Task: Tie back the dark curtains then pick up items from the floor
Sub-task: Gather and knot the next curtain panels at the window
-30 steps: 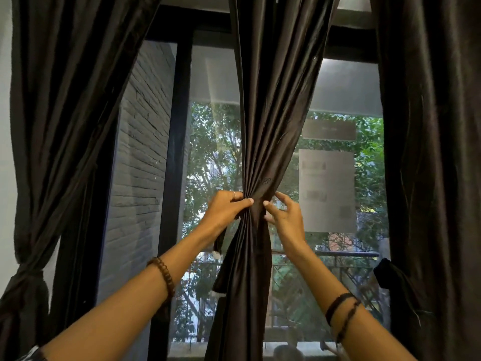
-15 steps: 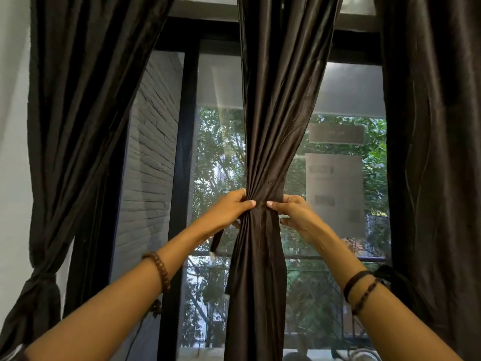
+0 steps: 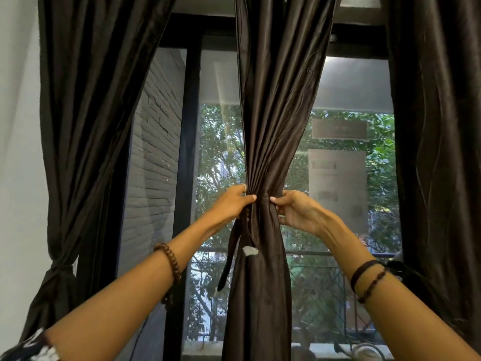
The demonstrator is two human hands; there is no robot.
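Observation:
A dark satin middle curtain (image 3: pixel 276 121) hangs in front of the window, gathered into a narrow waist at hand height. My left hand (image 3: pixel 231 201) pinches the gathered cloth from the left. My right hand (image 3: pixel 296 209) grips the same bunch from the right. Below my left hand dangles a dark tie-back strap (image 3: pixel 229 259), and a small white tag (image 3: pixel 250 250) hangs beside it. The left curtain (image 3: pixel 86 126) is cinched low by a dark tie (image 3: pixel 61 268). At the right edge the right curtain (image 3: pixel 440 152) hangs loose. The floor is out of view.
Behind the curtains is a black-framed window (image 3: pixel 187 152) with a grey brick wall (image 3: pixel 153 157), trees and a balcony railing (image 3: pixel 325 254) outside. A white wall (image 3: pixel 18 152) borders the left. Grey paper sheets (image 3: pixel 338 183) are stuck on the glass.
Both hands have closed in on the curtain's waist; the right hand went from open fingers to gripping the bunch. The view has moved closer and tilted slightly upward.

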